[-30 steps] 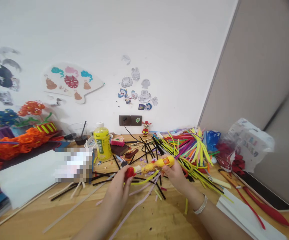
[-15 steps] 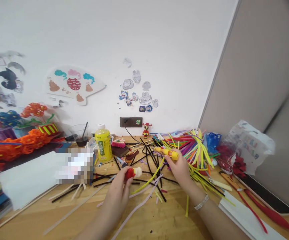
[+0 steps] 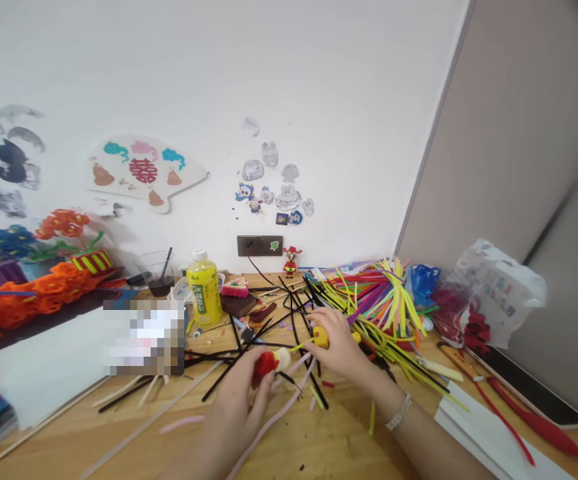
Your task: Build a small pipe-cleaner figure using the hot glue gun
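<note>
My left hand (image 3: 233,410) is shut on a small red pipe-cleaner piece (image 3: 265,368) with a cream tip (image 3: 283,360). My right hand (image 3: 336,343) grips a small yellow glue gun (image 3: 321,337), and its fingers hide most of the tool. The two hands are close together but apart, above a scatter of black pipe cleaners (image 3: 273,347). A pale pink pipe cleaner (image 3: 273,420) runs past my left hand across the wooden table (image 3: 329,447).
A large bundle of multicoloured pipe cleaners (image 3: 373,303) lies just beyond my right hand. A yellow bottle (image 3: 203,290) and a glass holding a brush (image 3: 156,273) stand at the back. Orange pipe-cleaner flowers (image 3: 33,300) lie at left, with a plastic bag (image 3: 499,293) at right.
My right hand has moved down and left toward my left hand. The yellow glue gun now sits lower and is mostly hidden in my fingers.
</note>
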### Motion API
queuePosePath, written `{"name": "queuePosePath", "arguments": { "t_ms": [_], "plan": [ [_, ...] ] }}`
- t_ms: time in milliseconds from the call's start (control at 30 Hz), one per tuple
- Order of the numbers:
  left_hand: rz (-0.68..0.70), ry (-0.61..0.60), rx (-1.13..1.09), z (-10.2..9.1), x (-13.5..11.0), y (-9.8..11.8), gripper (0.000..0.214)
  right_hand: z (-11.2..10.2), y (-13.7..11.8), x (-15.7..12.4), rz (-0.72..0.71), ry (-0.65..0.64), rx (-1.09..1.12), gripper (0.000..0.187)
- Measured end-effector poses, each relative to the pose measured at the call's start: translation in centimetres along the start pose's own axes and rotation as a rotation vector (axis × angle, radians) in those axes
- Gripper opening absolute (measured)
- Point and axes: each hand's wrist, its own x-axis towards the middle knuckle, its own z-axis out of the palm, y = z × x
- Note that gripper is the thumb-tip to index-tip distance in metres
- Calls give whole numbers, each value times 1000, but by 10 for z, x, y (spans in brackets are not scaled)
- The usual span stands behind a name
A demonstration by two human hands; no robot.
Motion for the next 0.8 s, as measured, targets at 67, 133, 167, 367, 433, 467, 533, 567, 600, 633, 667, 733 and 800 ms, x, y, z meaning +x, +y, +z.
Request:
{"name": "queuePosePath", "arguments": {
  "t_ms": [67, 133, 167, 367, 433, 467, 533, 567, 600, 633, 667, 733, 800],
  "plan": [
    [21, -14, -9, 1, -1, -1, 26, -3, -19, -3, -30, -101, 373, 29],
    [30, -35, -19, 2, -1, -1, 26, -3, -36, -7, 17, -186, 640, 33],
    [36, -45, -23, 2, -2, -1, 26, -2, -43, -10, 35, -207, 703, 34],
    [68, -84, -26, 2, -4, 0, 25, 10, -59, -17, 232, -112, 859, 29],
    [87, -96, -27, 2, -5, 1, 26, 14, -61, -18, 275, -96, 931, 29],
    [96, -98, -26, 2, -5, 1, 26, 15, -62, -18, 291, -92, 959, 29],
    [105, -94, -22, 3, -6, 1, 27, 16, -64, -19, 309, -87, 993, 28],
    [108, -90, -18, 3, -6, 1, 27, 17, -64, -19, 314, -85, 1002, 28],
    [110, -86, -14, 3, -7, 1, 27, 17, -64, -19, 317, -84, 1009, 27],
    [113, -84, -10, 3, -7, 2, 27, 17, -65, -19, 320, -83, 1017, 27],
    [119, -80, -6, 2, -7, 2, 27, 17, -64, -19, 326, -85, 1026, 27],
    [134, -74, -2, 2, -6, 3, 27, 17, -64, -20, 341, -89, 1046, 27],
    [141, -70, -4, 2, -5, 3, 27, 18, -64, -20, 357, -97, 1057, 27]
  ]
}}
